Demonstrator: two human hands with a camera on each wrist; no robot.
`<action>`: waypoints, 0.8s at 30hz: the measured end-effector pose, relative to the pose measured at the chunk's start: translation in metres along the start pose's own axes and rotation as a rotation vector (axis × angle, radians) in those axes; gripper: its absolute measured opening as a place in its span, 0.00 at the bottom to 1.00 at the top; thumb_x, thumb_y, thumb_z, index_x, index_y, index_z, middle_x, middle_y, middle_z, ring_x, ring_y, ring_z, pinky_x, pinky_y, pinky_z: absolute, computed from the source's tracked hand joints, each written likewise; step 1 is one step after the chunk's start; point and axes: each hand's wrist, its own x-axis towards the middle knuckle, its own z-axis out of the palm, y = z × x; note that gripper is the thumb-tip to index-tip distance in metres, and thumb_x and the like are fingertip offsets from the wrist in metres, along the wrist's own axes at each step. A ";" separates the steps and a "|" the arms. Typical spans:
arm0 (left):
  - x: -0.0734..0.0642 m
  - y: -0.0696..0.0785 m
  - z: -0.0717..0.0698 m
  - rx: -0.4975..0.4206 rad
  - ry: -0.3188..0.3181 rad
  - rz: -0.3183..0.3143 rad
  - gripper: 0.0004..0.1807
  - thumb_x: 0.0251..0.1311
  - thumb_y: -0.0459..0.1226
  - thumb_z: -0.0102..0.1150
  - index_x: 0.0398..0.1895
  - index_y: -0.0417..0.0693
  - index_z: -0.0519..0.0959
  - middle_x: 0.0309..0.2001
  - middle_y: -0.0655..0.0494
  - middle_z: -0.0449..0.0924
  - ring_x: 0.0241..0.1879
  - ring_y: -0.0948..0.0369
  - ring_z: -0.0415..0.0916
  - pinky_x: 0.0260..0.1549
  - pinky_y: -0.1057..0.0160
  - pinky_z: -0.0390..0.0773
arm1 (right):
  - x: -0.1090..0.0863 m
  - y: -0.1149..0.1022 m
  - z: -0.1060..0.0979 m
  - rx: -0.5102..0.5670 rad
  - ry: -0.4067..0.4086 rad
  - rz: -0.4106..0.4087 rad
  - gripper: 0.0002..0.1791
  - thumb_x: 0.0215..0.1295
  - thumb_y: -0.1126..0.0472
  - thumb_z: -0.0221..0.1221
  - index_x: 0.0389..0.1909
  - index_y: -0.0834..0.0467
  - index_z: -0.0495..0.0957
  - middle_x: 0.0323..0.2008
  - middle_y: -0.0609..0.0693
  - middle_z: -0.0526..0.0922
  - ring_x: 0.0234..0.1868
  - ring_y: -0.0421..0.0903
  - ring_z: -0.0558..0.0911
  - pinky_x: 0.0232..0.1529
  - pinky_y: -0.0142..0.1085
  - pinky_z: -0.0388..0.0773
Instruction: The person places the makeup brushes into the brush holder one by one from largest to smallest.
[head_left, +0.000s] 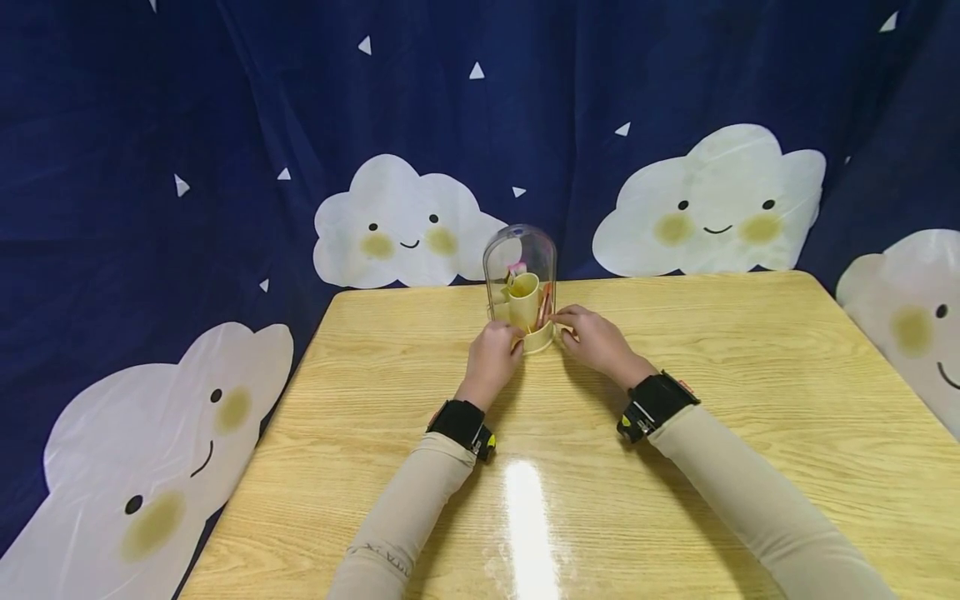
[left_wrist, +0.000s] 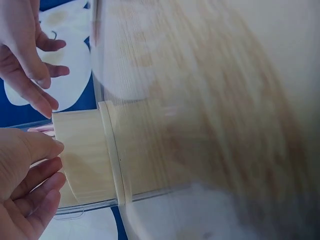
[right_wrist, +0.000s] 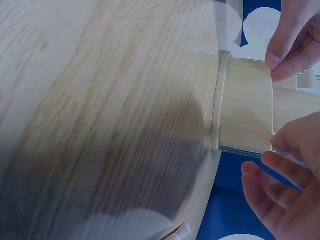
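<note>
Near the table's back edge stands a cream desktop organizer with a clear domed cover. Inside are a pale yellow cup, slim reddish items and something pink and white. My left hand is at the front left, and its thumb and finger pinch the rim of the low front wall. On the other side my right hand touches the edge with a fingertip, its thumb held apart and the other fingers loosely bent.
The wooden table bears a bright light reflection in front. Behind it hangs a dark blue curtain with white smiling clouds and small triangles. Each wrist wears a black strapped camera band.
</note>
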 end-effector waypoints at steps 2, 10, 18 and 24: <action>0.000 0.002 0.000 -0.002 -0.010 0.004 0.07 0.64 0.35 0.66 0.42 0.47 0.90 0.41 0.52 0.85 0.45 0.55 0.83 0.42 0.58 0.84 | -0.001 0.000 0.000 -0.004 -0.009 0.006 0.20 0.68 0.69 0.57 0.60 0.64 0.81 0.57 0.61 0.81 0.46 0.54 0.82 0.44 0.48 0.80; -0.002 0.006 0.002 0.000 -0.042 0.015 0.08 0.65 0.35 0.66 0.45 0.47 0.89 0.45 0.52 0.86 0.49 0.55 0.82 0.46 0.58 0.83 | -0.004 0.003 -0.001 -0.007 -0.019 0.031 0.22 0.68 0.69 0.58 0.63 0.63 0.79 0.56 0.62 0.81 0.44 0.54 0.82 0.42 0.48 0.80; -0.004 0.007 0.003 -0.017 -0.032 0.034 0.09 0.64 0.34 0.66 0.46 0.46 0.88 0.46 0.51 0.86 0.48 0.54 0.82 0.46 0.58 0.83 | -0.007 0.011 -0.013 0.060 0.000 0.061 0.20 0.70 0.68 0.55 0.62 0.66 0.78 0.54 0.64 0.81 0.36 0.51 0.81 0.36 0.44 0.78; -0.007 0.003 0.002 -0.033 -0.022 0.026 0.09 0.65 0.34 0.66 0.46 0.45 0.88 0.46 0.51 0.85 0.49 0.54 0.82 0.47 0.59 0.83 | -0.014 0.025 -0.042 0.097 0.079 0.136 0.14 0.73 0.67 0.52 0.50 0.70 0.81 0.41 0.64 0.84 0.33 0.55 0.81 0.35 0.45 0.77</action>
